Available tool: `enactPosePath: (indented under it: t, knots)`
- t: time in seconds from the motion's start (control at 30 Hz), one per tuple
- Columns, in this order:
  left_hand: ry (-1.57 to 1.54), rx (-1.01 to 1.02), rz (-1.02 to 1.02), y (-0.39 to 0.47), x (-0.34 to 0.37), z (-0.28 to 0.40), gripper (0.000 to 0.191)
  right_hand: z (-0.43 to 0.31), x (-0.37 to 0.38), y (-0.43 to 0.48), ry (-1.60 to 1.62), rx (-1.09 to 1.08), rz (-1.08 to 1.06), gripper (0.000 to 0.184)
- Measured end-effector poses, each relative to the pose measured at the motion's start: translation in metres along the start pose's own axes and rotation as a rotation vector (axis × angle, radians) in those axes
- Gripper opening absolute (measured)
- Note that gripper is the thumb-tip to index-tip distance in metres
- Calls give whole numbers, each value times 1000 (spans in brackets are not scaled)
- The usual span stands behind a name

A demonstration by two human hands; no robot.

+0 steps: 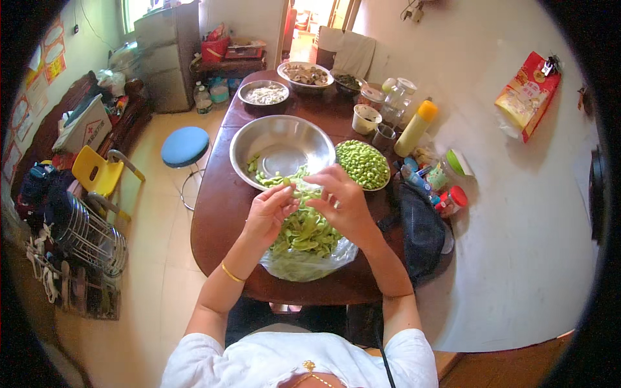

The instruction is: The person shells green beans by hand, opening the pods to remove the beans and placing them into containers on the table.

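Note:
My left hand (271, 211) pinches a small green bean pod (287, 182) between thumb and fingers, over the near rim of a large steel basin (281, 128). Close by on the right is my right hand (337, 196), its thumb and fingers apart and nothing visible between them. Some green pods lie in the near part of the basin. Beneath my hands a clear plastic bag (310, 271) holds a heap of flat green pods (310, 233). To the right of the basin, a bowl is full of shelled green beans (363, 164).
Farther back on the wooden table (213, 213) stand a bowl of white food (264, 93), a bowl of brownish pieces (305, 75) and a dark-filled bowl (347, 82). Jars, a yellow-capped bottle (416, 128) and a dark bag (422, 233) line the right side. A blue stool (185, 146) is left.

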State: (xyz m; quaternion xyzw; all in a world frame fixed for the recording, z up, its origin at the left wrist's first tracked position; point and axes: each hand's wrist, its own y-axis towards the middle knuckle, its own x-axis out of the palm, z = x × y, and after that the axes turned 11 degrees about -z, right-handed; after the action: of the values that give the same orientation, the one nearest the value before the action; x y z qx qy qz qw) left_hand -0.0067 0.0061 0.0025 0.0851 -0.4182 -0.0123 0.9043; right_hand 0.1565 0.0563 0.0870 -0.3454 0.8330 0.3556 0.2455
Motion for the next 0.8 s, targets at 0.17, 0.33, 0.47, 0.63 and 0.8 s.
enactPosePath:
  t: [0.17,0.33,0.47,0.63,0.8]
  knots:
    - [9,-33,-70,1,-2,-6,19,27,14,1,-149,-276,-22,13]
    - [42,14,-2,0,-6,-6,18,16,18,1,-192,-209,-21,10]
    - [101,4,-10,0,-6,-6,17,21,15,2,31,-116,-65,13]
    - [424,153,-14,2,-8,-8,9,51,-8,12,459,97,69,10]
    - [1396,612,-143,-2,6,-7,14,159,-88,47,-137,219,352,14]
